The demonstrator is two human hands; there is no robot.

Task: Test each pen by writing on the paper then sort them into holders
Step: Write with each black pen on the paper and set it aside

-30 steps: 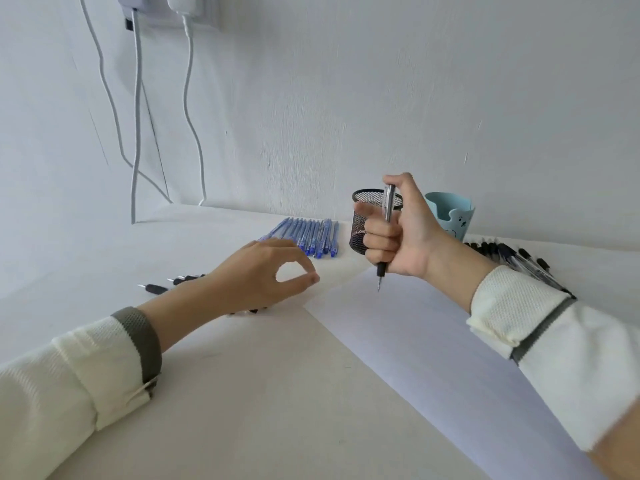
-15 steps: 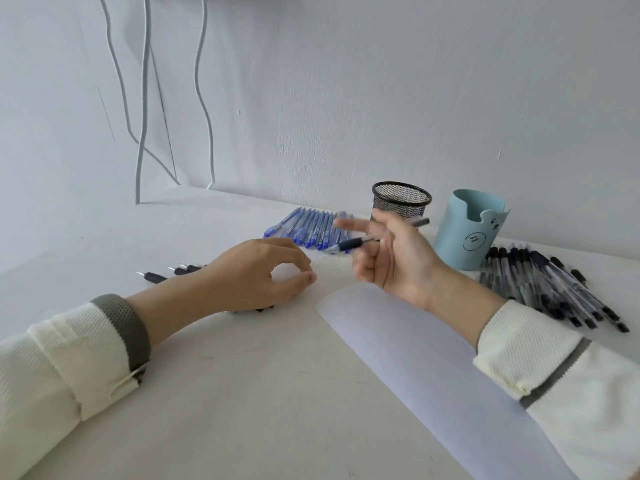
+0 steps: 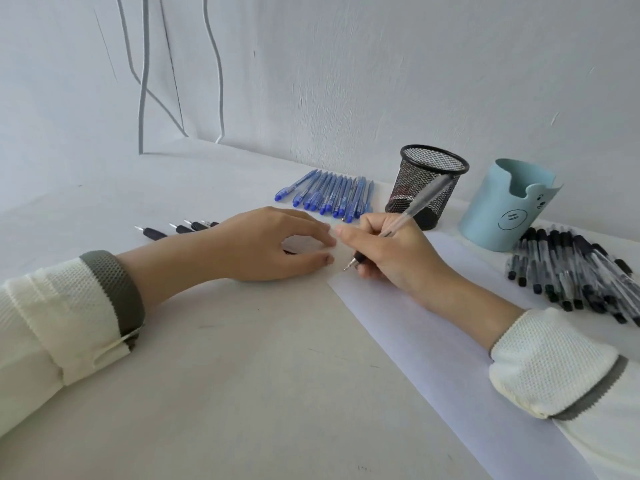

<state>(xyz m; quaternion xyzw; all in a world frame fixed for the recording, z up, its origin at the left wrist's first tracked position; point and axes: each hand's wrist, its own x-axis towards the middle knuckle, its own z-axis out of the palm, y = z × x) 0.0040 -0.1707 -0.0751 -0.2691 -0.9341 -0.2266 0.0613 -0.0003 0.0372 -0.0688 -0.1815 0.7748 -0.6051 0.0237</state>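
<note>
White knit sleeves with grey cuffs reach in from both sides. The right hand [image 3: 391, 251] curls round a clear-barrelled pen [image 3: 417, 204] in a writing grip, the dark tip angled down at the near corner of the paper [image 3: 433, 341]; I cannot tell whether the tip touches. The left hand [image 3: 273, 244] rests on the table [image 3: 225, 393], fingers loosely arched and holding nothing, its fingertips just beside the right hand's knuckles.

The table is off-white and meets a pale wall [image 3: 346, 64] where cables [image 3: 142, 98] hang. A row of blue pens [image 3: 329, 197] lies beyond the hands, and a few dark-gripped pens [image 3: 173, 230] lie behind the left wrist. A black mesh holder [image 3: 429, 181] and a light blue holder [image 3: 502, 209] stand past the right hand, with a heap of black pens [image 3: 571, 275] to their right.
</note>
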